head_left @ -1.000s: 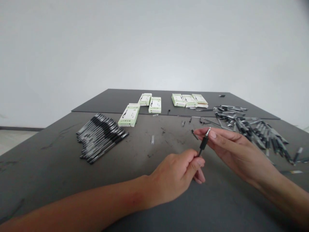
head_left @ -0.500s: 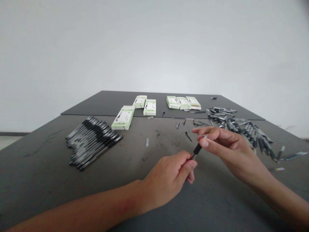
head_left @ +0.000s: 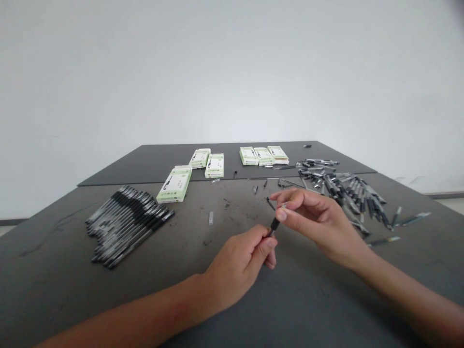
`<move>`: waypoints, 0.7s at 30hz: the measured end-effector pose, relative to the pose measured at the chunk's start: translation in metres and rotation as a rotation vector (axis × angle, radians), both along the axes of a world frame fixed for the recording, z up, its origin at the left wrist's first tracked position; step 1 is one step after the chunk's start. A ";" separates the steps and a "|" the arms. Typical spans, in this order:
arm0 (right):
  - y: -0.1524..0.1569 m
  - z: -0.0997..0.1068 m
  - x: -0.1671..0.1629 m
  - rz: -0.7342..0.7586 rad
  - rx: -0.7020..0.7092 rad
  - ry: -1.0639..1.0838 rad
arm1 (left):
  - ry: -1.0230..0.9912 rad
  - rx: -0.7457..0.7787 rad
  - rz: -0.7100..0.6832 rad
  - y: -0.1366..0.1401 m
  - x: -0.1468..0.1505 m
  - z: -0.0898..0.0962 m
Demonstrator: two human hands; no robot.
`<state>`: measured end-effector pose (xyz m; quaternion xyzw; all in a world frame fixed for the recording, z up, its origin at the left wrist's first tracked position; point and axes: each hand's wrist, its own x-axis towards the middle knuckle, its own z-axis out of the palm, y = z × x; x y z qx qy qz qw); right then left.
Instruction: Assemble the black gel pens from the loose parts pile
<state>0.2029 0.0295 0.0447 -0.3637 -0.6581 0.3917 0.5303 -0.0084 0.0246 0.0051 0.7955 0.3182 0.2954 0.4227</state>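
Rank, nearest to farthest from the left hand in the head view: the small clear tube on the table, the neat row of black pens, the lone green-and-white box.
1. Small clear tube, just beyond the left hand.
2. Lone green-and-white box, farther back-left.
3. Neat row of black pens, far left.

The table (head_left: 72,290) is dark and matt, with scuffs and smudges on it. The boxes (head_left: 174,184) at 11 o'clock look like smooth card (pale green and white). The pens (head_left: 125,223) at 9 o'clock look like shiny plastic, black and clear.
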 end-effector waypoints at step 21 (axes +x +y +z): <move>0.002 -0.006 -0.003 -0.004 0.097 -0.006 | -0.013 0.003 0.020 0.002 0.001 -0.001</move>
